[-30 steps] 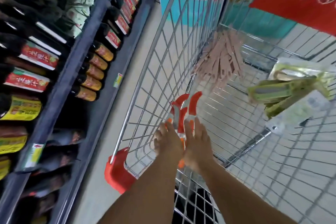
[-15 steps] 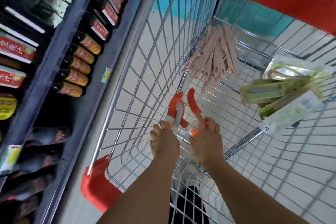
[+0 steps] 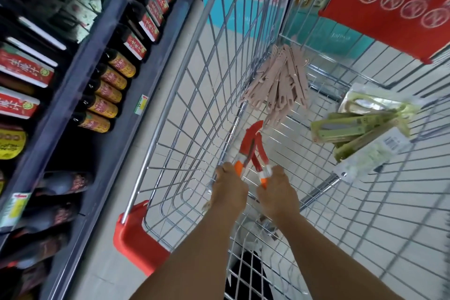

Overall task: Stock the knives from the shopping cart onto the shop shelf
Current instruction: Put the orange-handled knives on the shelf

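Knives (image 3: 253,146) with red sheaths sit pinched in your hands inside the cart (image 3: 194,95): left hand (image 3: 229,192) grips one, right hand (image 3: 277,195) another

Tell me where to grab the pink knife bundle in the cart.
Take the pink bundle at its upper end, where the pieces bunch together against the cart corner, coming from above. The lower ends fan out loose, so a grip there would likely catch only a few.
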The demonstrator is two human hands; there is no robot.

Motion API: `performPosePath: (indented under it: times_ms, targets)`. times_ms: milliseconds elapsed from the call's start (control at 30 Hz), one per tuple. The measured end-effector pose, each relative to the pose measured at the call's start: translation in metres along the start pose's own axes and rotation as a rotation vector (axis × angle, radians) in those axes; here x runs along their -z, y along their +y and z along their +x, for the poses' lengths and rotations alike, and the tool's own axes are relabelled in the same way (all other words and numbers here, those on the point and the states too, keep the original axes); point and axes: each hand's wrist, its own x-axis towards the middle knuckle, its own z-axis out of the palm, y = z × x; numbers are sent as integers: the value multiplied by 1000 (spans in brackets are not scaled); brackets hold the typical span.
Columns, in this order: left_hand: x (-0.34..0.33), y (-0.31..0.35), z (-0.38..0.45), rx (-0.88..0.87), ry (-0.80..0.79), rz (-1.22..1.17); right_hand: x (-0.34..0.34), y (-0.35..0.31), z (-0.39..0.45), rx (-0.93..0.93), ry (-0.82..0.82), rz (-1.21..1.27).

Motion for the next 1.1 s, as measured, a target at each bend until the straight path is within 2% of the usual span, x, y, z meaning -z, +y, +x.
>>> performPosePath:
  times_ms: [100,300,433,600,700,800,1100]
  targets:
    - [17,14,-22,-40,78,-85,21,-3,-20,-1,8,135]
    - [71,42,-97,-199,271,-332,87,-33,-71,147,114,281]
    - [116,49,-144,-263,458,-476,132,-72,-112,304,152,352]
    - [183,39,-196,-318,656,-589,171,-134,-164,526,178,313]
    - [225,17,-225,-390,799,-658,181,-177,-197,682,233,324]
    - [268,-18,-253,-430,975,-637,178,-224,-232,806,213,305]
    - [373,-180,-350,-352,1288,-667,106,-380,-371,1146,92,273]
